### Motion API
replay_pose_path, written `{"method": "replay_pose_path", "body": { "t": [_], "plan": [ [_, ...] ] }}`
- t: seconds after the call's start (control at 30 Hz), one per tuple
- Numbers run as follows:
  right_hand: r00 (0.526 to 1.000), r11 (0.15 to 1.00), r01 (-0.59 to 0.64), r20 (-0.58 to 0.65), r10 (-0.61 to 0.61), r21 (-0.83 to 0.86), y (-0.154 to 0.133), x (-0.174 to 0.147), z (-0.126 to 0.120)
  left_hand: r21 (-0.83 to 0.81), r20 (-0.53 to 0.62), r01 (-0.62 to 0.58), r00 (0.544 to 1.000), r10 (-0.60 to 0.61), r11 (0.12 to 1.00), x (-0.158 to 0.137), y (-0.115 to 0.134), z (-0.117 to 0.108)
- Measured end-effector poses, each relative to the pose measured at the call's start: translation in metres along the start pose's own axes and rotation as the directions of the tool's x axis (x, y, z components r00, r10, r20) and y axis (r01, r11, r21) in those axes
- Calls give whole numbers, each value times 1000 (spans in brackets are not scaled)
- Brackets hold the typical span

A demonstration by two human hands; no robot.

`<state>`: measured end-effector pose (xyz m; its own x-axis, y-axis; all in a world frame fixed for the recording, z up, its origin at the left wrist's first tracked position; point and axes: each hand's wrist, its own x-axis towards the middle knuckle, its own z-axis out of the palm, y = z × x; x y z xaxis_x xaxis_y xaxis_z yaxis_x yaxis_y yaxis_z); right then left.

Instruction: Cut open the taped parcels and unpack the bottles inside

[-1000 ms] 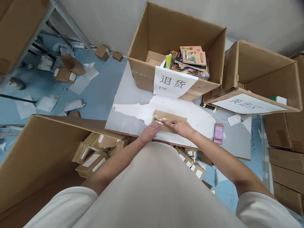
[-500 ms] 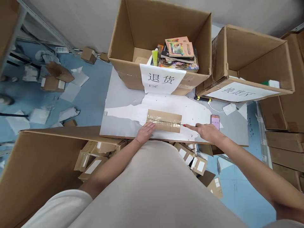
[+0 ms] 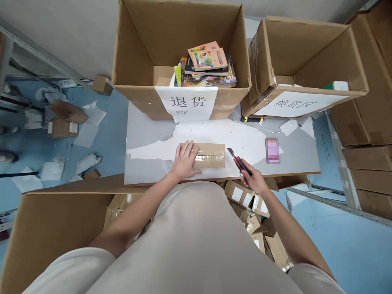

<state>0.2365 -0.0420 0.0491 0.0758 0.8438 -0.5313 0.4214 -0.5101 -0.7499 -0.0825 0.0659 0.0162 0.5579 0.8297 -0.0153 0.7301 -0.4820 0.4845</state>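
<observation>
A small brown cardboard box (image 3: 212, 157), taped along its top, lies on the white-covered table (image 3: 143, 167) in front of me. My left hand (image 3: 185, 161) rests spread on the box's left end, fingers apart. To the right of the box, my right hand (image 3: 252, 176) is closed around a black and red box cutter (image 3: 240, 162). The cutter's blade is out and points up and left, close to the box's right end but apart from it.
Behind the table's middle stands a large carton (image 3: 139, 100) with several books (image 3: 206, 59). A second carton (image 3: 255, 104) is on its right. A phone (image 3: 272, 151) and a yellow-black tool (image 3: 252, 119) lie on the table. Cartons and paper scraps litter the floor.
The cutter has come away from the box's right end, and its blade now shows clear. My left hand has spread over the box's left end. The view has shifted slightly.
</observation>
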Motion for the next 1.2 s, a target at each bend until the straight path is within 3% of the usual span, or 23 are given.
{"method": "replay_pose_path", "body": {
  "t": [0.1,0.23,0.6,0.73,0.9,1.07,1.13,1.2],
  "plan": [
    [1000,987,-3,5,2,158,4,4,24,44,77,-25,997,22,999,23,-3,1],
    [999,971,-23,42,13,237,9,2,28,19,80,-4,997,2,1000,28,-8,7],
    [987,998,-4,160,-5,57,22,5,9,0,53,-2,999,2,1000,28,-10,8],
    [981,997,-34,193,19,73,32,-3,3,13,63,-15,998,14,1000,27,-10,7],
    [972,988,-79,229,47,133,39,-23,15,94,95,1,995,-10,996,28,-8,5],
    [990,970,-94,124,67,225,52,-39,21,116,95,4,995,-15,993,27,-7,4],
    [998,960,-65,-7,69,274,52,-37,19,125,59,88,994,-96,988,29,-3,4],
    [991,947,-24,-116,64,319,44,-27,21,133,-8,246,969,-247,960,32,3,4]
  ]
}}
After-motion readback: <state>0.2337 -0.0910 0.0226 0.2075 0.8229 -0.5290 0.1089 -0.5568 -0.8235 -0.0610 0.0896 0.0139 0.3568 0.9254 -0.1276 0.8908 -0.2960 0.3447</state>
